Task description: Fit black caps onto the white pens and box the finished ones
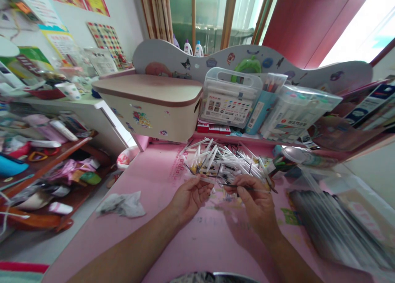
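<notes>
From my place I see the left hand (189,197) pinching a pale thin tube (207,180) and the right hand (258,201) a dark thin stick (231,186), both held low beside the stick pile (212,156) on the pink worktop (156,168), probably for easy reach.

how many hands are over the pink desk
2: the left hand in front of the pile of sticks, and the right hand to its right, holding a thin dark stick. No others show.
</notes>
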`<state>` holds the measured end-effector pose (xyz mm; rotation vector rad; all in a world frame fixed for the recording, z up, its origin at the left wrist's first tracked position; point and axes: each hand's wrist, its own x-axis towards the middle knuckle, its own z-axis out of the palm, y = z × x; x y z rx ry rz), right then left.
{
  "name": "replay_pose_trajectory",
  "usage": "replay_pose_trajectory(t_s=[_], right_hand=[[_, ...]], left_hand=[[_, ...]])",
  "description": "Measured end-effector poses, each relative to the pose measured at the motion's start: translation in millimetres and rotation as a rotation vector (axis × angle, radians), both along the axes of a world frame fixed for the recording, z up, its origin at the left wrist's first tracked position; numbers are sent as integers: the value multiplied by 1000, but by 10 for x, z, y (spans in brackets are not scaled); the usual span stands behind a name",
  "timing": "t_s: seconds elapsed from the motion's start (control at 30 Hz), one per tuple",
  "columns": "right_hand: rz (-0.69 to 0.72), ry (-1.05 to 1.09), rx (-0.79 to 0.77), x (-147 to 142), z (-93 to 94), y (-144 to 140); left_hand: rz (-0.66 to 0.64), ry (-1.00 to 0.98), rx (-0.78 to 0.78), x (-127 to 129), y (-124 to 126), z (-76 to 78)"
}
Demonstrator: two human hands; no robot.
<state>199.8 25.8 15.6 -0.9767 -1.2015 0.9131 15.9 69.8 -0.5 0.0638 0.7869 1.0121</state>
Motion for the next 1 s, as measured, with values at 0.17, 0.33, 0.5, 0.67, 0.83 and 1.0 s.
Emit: replay_pose_trajectory(t_s=[0.17,0.33,0.5,0.67,0.83,1.0], right_hand=[[-22,-77,33,-43,-53,19],[-70,-273,107,-2,-13,45],[-63,-285,83,-16,79,23],[-49,-228,43,-42,46,7],[-63,-252,53,-65,-15,17],[-3,-392,122,-91,-67,15]], left_hand=[[-28,-20,27,21,-11,-25],[-44,-36,22,12,-21,-34],[-54,5,54,7,-23,-24],[-7,23,58,19,-17,-1],[-66,-22,117,24,-55,-27],[-165,-86,156,11,-87,-31]])
